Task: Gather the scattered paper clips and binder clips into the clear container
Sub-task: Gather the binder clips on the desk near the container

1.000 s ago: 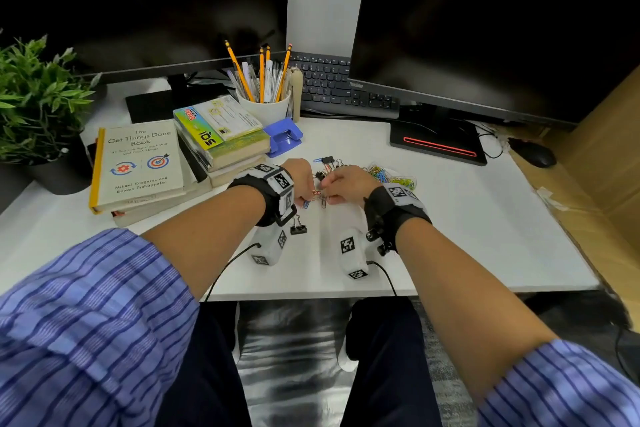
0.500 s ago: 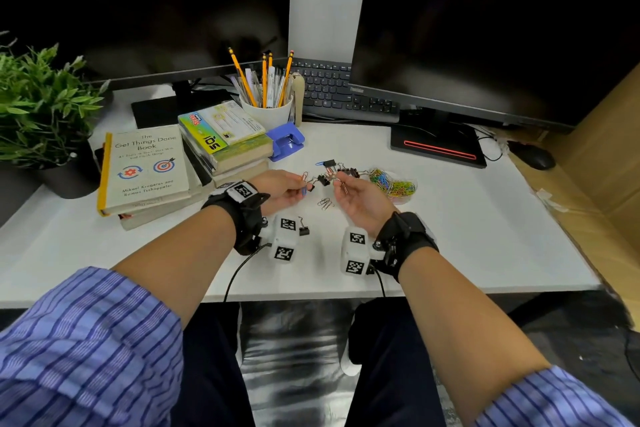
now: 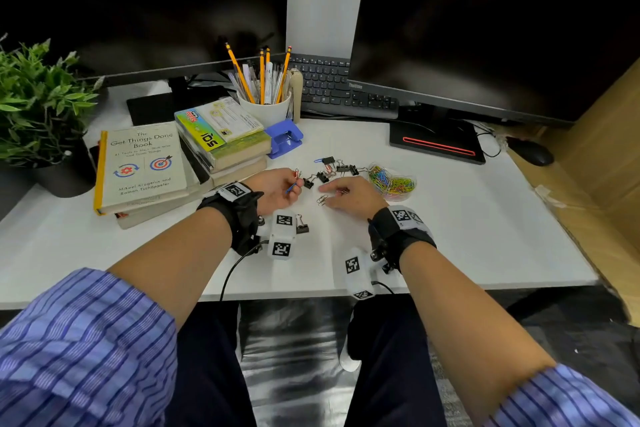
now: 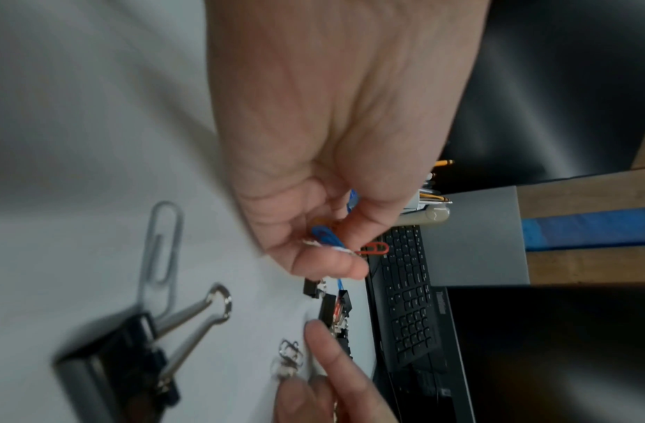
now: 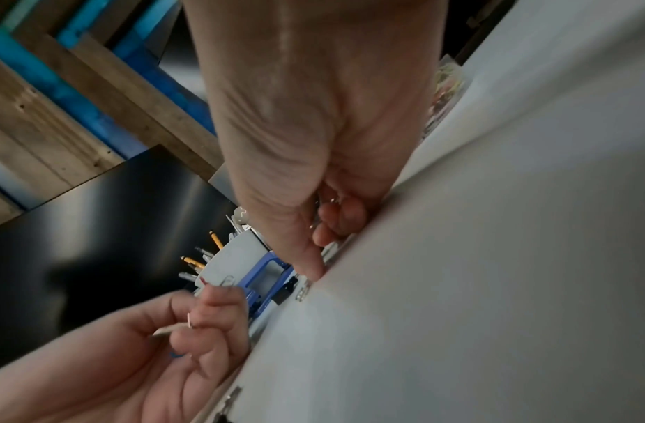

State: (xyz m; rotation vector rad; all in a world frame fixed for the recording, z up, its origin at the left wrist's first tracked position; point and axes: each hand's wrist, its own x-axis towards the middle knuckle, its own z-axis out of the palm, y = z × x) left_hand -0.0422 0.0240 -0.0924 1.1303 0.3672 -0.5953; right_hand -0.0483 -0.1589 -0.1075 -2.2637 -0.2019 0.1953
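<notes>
My left hand (image 3: 291,184) hovers over the white desk (image 3: 467,218) and pinches a few paper clips (image 4: 328,237), blue and red. My right hand (image 3: 329,191) lies palm down beside it. Its index fingertip (image 5: 313,270) touches the desk by a small bunch of silver paper clips (image 3: 322,199). Its other fingers are curled, and metal glints inside them (image 5: 331,200). Several black binder clips (image 3: 343,169) lie just beyond both hands. The clear container (image 3: 391,182), right of my right hand, holds coloured paper clips. One more binder clip (image 3: 302,227) and a silver paper clip (image 4: 161,246) lie near my left wrist.
Stacked books (image 3: 145,166) and a blue hole punch (image 3: 284,137) sit to the left, behind them a white pencil cup (image 3: 266,107). A keyboard (image 3: 332,87), two monitors and a mouse (image 3: 531,152) line the back. A plant (image 3: 38,104) stands far left.
The hands, which met a second ago, have parted. My right hand turned from palm up to palm down and came down at the silver clips. My left hand kept its clips.
</notes>
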